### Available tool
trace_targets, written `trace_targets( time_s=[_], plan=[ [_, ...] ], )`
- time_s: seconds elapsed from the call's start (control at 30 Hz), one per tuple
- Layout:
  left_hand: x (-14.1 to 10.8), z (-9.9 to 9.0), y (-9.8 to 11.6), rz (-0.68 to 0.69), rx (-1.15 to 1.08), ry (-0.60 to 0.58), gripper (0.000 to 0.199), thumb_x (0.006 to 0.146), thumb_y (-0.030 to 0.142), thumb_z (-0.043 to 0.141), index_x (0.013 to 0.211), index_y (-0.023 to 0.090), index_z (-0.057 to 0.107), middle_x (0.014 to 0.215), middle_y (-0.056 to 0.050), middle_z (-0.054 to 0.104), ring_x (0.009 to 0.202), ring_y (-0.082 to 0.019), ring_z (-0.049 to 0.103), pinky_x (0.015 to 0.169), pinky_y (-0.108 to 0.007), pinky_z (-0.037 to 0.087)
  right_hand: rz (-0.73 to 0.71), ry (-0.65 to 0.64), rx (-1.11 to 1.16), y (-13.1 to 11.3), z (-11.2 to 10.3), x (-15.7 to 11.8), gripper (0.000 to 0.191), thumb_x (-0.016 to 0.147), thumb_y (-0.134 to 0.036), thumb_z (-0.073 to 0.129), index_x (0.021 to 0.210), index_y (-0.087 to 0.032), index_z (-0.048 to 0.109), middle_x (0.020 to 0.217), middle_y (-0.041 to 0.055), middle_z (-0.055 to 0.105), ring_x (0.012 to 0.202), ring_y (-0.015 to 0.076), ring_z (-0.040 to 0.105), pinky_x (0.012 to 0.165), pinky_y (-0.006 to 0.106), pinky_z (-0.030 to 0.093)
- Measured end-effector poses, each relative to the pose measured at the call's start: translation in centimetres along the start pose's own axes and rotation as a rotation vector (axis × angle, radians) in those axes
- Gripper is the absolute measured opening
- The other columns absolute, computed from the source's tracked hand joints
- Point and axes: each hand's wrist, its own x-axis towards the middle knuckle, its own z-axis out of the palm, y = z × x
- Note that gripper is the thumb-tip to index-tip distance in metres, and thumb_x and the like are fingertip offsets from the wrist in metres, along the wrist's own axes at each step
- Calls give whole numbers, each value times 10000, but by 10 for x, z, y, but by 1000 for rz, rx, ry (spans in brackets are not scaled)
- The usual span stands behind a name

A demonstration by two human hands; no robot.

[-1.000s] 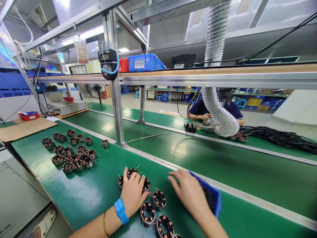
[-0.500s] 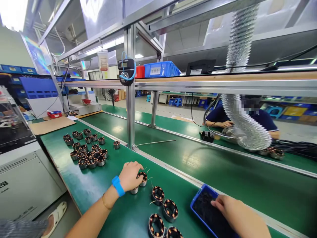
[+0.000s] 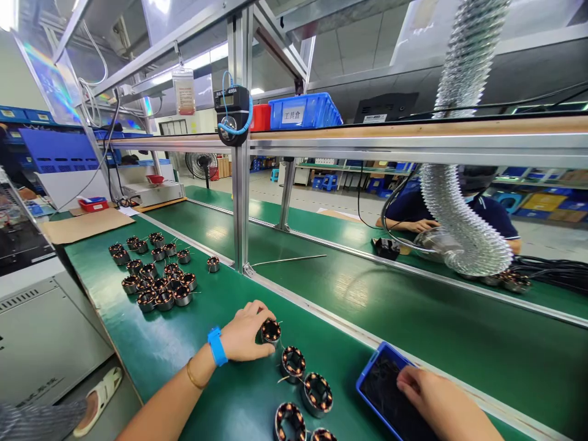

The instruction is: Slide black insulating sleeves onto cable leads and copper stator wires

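My left hand (image 3: 248, 332), with a blue band at the wrist, has its thumb and fingers around a wound motor stator (image 3: 271, 331), a dark ring with copper coils and thin wire ends. That stator rests on or just above the green bench. Close by, to the right and nearer me, are a second stator (image 3: 293, 362), a third stator (image 3: 317, 393) and more at the bottom edge. My right hand (image 3: 429, 392) is closed over a blue tray (image 3: 373, 358) of thin black pieces. Its fingertips are bunched together, and whatever they pinch is hidden.
Several stators (image 3: 164, 298) stand grouped on the bench's far left. An aluminium post (image 3: 240, 208) and a rail (image 3: 316, 304) border the bench. Across it, a person (image 3: 493, 214) sits behind a silver duct (image 3: 478, 239). A thin rod (image 3: 289, 260) lies beyond the rail.
My left hand has shifted slightly right, its fingers now around the stator; the other stator beneath it no longer shows. My right hand stays over the tray, and the view has tilted slightly.
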Motion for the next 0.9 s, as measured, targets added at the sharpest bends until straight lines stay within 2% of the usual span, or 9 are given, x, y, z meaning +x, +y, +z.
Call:
trace_targets(
  time_s=[0.1, 0.2, 0.27, 0.37, 0.43, 0.5, 0.57, 0.7, 0.9],
  plan=[
    [-1, 14, 5, -133, 35, 91, 311, 784, 432, 723, 1006, 228, 649, 1085, -59, 606, 1050, -281, 592, 954, -467, 455, 38, 10, 82, 11, -7, -1, 241, 810, -268, 503, 674, -276, 701, 716, 62, 773, 732, 292, 736, 676, 358, 489],
    [2, 24, 8, -104, 14, 57, 175, 828, 378, 707, 931, 239, 684, 1089, -31, 639, 1054, -243, 616, 1005, -439, 421, 108, 103, 232, 10, -17, -4, 191, 717, -336, 526, 642, -271, 689, 693, 77, 768, 710, 318, 731, 664, 385, 506],
    [4, 26, 8, -83, 0, 41, 143, 825, 337, 715, 931, 243, 696, 1118, -30, 645, 1078, -237, 616, 1018, -428, 413, 104, 214, 447, -9, -24, -6, 244, 699, -437, 550, 723, -259, 716, 780, 87, 784, 755, 312, 734, 700, 382, 533],
    [4, 26, 7, -69, -6, 27, 115, 811, 295, 734, 907, 238, 709, 1126, -41, 646, 1085, -250, 617, 1007, -437, 420, 3, 265, 808, -62, -24, 1, 361, 693, -546, 614, 827, -230, 727, 852, 97, 779, 720, 269, 716, 689, 356, 560],
    [4, 26, 6, -59, -8, 20, 87, 804, 282, 748, 874, 242, 715, 1113, -34, 651, 1070, -247, 625, 991, -429, 432, -84, 167, 1042, -104, -13, 13, 383, 695, -548, 648, 846, -201, 707, 818, 105, 758, 720, 265, 712, 606, 339, 558],
    [3, 26, 6, -53, -7, 23, 79, 802, 277, 758, 862, 244, 718, 1103, -27, 654, 1061, -239, 628, 982, -420, 439, -142, 105, 1101, -140, 5, 29, 404, 675, -569, 662, 816, -192, 699, 761, 94, 743, 717, 264, 715, 570, 333, 558],
    [2, 28, 7, -52, -2, 30, 81, 806, 279, 759, 869, 245, 721, 1108, -25, 654, 1068, -238, 624, 982, -421, 440, -170, 64, 1126, -164, 24, 44, 378, 655, -542, 688, 774, -185, 701, 685, 75, 727, 660, 249, 705, 563, 341, 564],
    [3, 30, 6, -55, 4, 37, 74, 812, 294, 754, 859, 246, 723, 1123, -29, 651, 1082, -244, 618, 981, -427, 439, -176, 40, 1152, -179, 51, 59, 289, 670, -471, 686, 745, -193, 709, 648, 41, 722, 574, 217, 684, 559, 352, 574],
    [4, 33, 3, -53, -3, 28, 76, 825, 315, 738, 866, 254, 719, 1119, -21, 645, 1064, -236, 617, 972, -418, 438, -150, 54, 1201, -176, 60, 59, 313, 689, -502, 691, 785, -205, 703, 716, 48, 744, 714, 264, 745, 585, 359, 606]
  ],
)
